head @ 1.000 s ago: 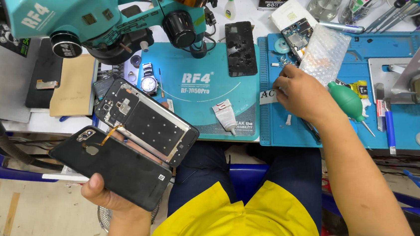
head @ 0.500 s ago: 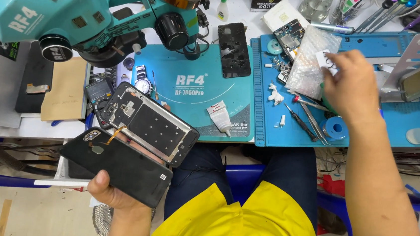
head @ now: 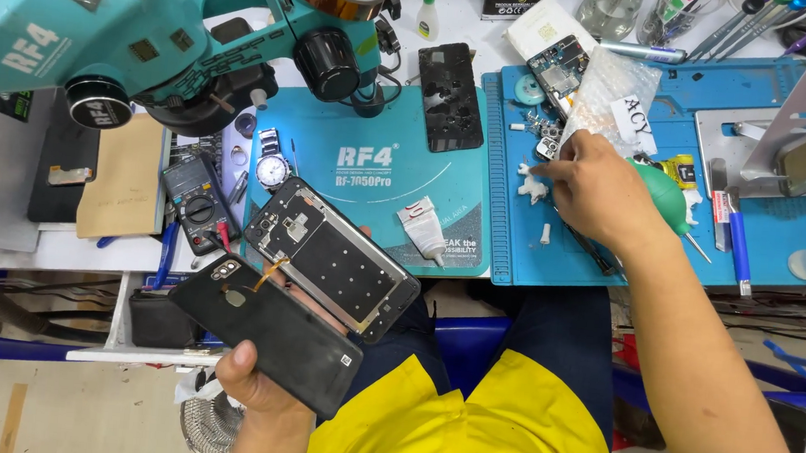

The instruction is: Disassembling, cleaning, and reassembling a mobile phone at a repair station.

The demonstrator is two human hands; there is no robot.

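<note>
Right hand (head: 598, 189) back from plastic bag (head: 615, 90); green blower (head: 662, 194) beside.

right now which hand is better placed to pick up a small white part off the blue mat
The right hand: its fingertips already rest among the small white parts on the blue silicone work mat. The left hand is full, holding the opened black smartphone below the bench.

Left hand (head: 252, 382) holds an opened phone (head: 306, 296), black back cover hinged down, frame tilted above it. Right hand (head: 598, 189) rests on blue mat (head: 767, 102), fingertips (head: 540, 170) at small white bits (head: 531, 184). Green blower bulb (head: 664, 194) just behind the hand. Teal microscope (head: 84, 19) upper left, multimeter (head: 196, 203) below it
</note>
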